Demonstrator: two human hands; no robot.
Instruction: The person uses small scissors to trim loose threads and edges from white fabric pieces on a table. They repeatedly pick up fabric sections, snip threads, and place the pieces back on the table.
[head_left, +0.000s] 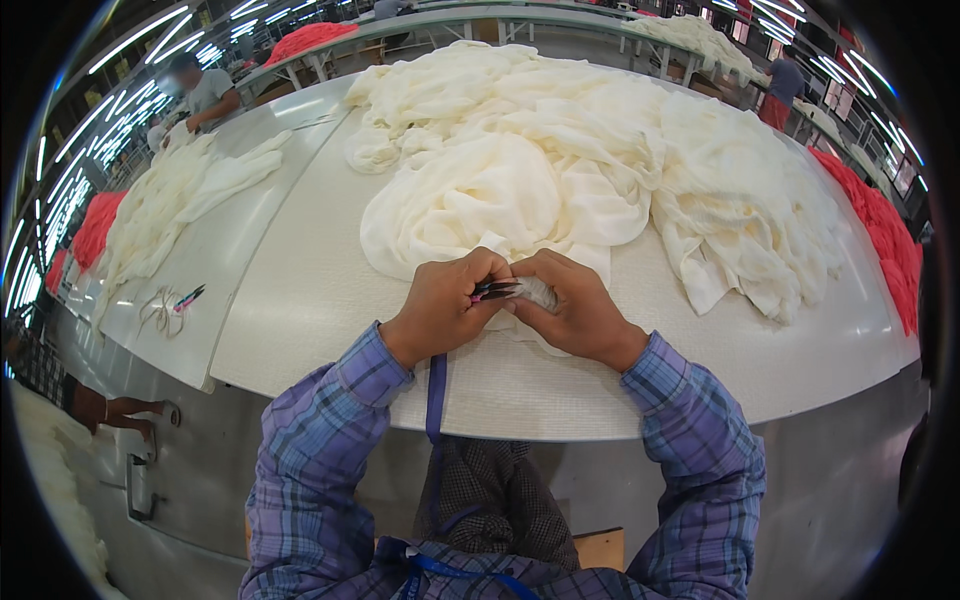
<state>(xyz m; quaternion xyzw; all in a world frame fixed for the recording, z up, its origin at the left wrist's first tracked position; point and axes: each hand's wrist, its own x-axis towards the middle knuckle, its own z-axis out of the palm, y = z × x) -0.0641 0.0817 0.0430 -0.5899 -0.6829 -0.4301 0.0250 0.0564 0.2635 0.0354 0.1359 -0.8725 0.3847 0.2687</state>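
My left hand (448, 304) grips a pair of thread snips (496, 290), whose dark blades point right and whose handle shows a bit of pink. Opposite it, the fingers of my right hand (579, 306) pinch a gathered, greyish-white piece of fabric (538, 292). The blade tips lie at that gathered piece; whether they touch it I cannot tell. A blue ribbon (436, 397) hangs from under my left hand over the table's front edge. Just beyond both hands spreads a heap of cream cloth (480, 195).
The pale table (300, 315) has a seam at left. Across it lie more cream cloth (172, 187), a second pair of snips (189, 298) and a tangled cord (161, 319). A person (210, 94) works at far left. Red fabric (874, 225) lies along the right.
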